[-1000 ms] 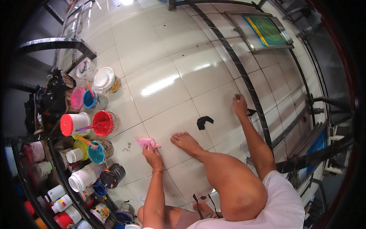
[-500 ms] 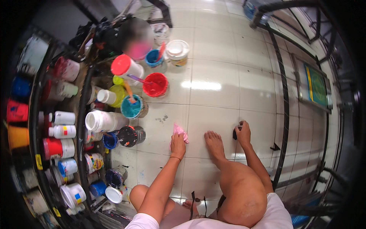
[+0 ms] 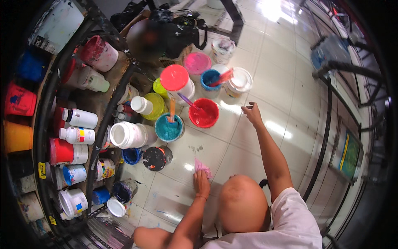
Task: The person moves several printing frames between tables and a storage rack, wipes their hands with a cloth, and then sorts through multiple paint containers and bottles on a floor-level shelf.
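My left hand [image 3: 202,179] presses flat on a small pink cloth [image 3: 202,166] lying on the white floor tiles, just in front of my bent knee [image 3: 242,203]. My right hand [image 3: 251,112] is stretched forward above the floor, fingers loosely apart and holding nothing. It hovers next to an open tub of red paint [image 3: 204,113] with a stick in it, and a little short of a white lidded tub [image 3: 239,81]. An open teal paint tub [image 3: 169,128] stands left of the red one.
More tubs cluster behind: blue [image 3: 210,79], pink [image 3: 197,63], one with a red lid [image 3: 175,79]. A metal rack [image 3: 93,137] packed with paint jars fills the left. A black bag [image 3: 178,31] sits at the back. Metal frames [image 3: 327,124] and a framed screen [image 3: 347,154] stand right.
The view has swung toward the paint tubs. My right hand left the floor beside my foot and reached forward toward the red tub. My left hand stays on the pink cloth.
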Demonstrator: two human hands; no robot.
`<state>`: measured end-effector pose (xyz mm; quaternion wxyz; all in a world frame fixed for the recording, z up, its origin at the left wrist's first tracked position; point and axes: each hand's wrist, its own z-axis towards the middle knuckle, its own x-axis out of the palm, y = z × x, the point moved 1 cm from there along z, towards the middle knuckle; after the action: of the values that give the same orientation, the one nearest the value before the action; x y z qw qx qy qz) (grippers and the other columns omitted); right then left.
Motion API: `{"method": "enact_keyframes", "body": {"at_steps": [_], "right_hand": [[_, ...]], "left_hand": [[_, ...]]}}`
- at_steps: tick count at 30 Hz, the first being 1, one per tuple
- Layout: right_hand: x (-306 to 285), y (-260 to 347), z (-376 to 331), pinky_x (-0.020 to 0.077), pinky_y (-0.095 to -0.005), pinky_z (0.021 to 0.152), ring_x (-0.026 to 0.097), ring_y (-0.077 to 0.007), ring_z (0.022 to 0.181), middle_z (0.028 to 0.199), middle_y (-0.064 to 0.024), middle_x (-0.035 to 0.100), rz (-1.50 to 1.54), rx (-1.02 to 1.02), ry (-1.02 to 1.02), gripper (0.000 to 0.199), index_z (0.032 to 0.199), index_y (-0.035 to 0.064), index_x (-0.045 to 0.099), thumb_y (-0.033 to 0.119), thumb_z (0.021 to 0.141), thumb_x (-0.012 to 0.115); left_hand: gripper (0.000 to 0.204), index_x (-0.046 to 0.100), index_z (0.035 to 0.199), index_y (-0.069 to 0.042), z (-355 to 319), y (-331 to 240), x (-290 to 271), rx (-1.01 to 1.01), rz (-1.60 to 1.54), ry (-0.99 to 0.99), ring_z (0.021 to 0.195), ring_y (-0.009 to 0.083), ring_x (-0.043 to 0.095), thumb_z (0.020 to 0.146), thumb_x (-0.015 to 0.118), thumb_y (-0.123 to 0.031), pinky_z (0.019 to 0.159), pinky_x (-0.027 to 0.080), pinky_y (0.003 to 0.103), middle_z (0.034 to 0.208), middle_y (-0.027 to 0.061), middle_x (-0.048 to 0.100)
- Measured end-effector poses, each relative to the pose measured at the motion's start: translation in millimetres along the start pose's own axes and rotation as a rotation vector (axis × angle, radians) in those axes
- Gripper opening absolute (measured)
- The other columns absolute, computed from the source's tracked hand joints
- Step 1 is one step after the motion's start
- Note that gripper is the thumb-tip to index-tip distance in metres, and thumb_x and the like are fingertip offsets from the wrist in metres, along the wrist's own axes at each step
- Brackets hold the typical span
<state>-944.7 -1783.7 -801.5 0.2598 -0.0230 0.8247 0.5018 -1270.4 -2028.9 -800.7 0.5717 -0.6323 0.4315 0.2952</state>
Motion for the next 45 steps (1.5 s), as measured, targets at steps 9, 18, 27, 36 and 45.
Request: {"method": "enact_keyframes", "body": {"at_steps": [9, 18, 27, 36, 45], "right_hand": [[62, 30, 58, 0.0453, -0.0357, 0.09, 0.06, -0.0344, 0.104, 0.118, -0.0244, 0.056, 0.09, -0.101, -0.155, 0.083, 0.121, -0.0117, 0.037, 0.034, 0.068, 0.082], [65, 32, 77, 0.0494, -0.04, 0.064, 0.061, -0.028, 0.074, 0.09, -0.0178, 0.062, 0.235, 0.406, -0.51, 0.065, 0.101, -0.0108, 0.051, 0.043, 0.076, 0.076], [47, 22, 39, 0.0424, -0.0312, 0.049, 0.058, -0.02, 0.062, 0.071, -0.0082, 0.058, 0.024, 0.167, 0.049, 0.034, 0.093, -0.0026, 0.062, 0.029, 0.081, 0.065], [60, 355, -122, 0.0466, -0.0307, 0.073, 0.058, -0.0154, 0.082, 0.088, -0.0099, 0.064, -0.181, -0.66, 0.582, 0.038, 0.101, -0.0041, 0.061, 0.032, 0.087, 0.06], [280, 436, -187, 0.0493, -0.0353, 0.086, 0.063, -0.0269, 0.098, 0.111, -0.019, 0.063, -0.252, -1.059, 0.923, 0.051, 0.123, -0.0028, 0.049, 0.023, 0.082, 0.066]], "left_hand": [[0.014, 0.059, 0.094, -0.008, -9, 14, 18, -0.252, -0.13, -0.005, 0.1, 0.031, 0.05, 0.082, 0.058, -0.015, 0.086, 0.044, 0.042, 0.102, 0.0089, 0.053], [0.016, 0.06, 0.096, -0.007, 14, -10, -15, -0.472, -0.201, -0.043, 0.102, 0.0328, 0.05, 0.084, 0.056, -0.016, 0.087, 0.045, 0.045, 0.108, 0.0088, 0.053], [0.025, 0.055, 0.098, -0.003, -17, -10, -7, -0.373, -0.267, -0.123, 0.103, 0.0364, 0.051, 0.076, 0.064, -0.012, 0.091, 0.044, 0.045, 0.103, 0.0174, 0.053], [0.041, 0.067, 0.098, -0.001, 38, 12, -154, -0.156, -0.4, 0.527, 0.093, 0.0354, 0.064, 0.083, 0.06, -0.038, 0.084, 0.049, 0.042, 0.093, 0.0232, 0.066], [0.048, 0.061, 0.114, -0.003, 32, 24, -255, -0.134, -0.26, 0.495, 0.103, 0.0354, 0.06, 0.088, 0.055, -0.044, 0.089, 0.046, 0.041, 0.109, 0.0203, 0.063]]}}
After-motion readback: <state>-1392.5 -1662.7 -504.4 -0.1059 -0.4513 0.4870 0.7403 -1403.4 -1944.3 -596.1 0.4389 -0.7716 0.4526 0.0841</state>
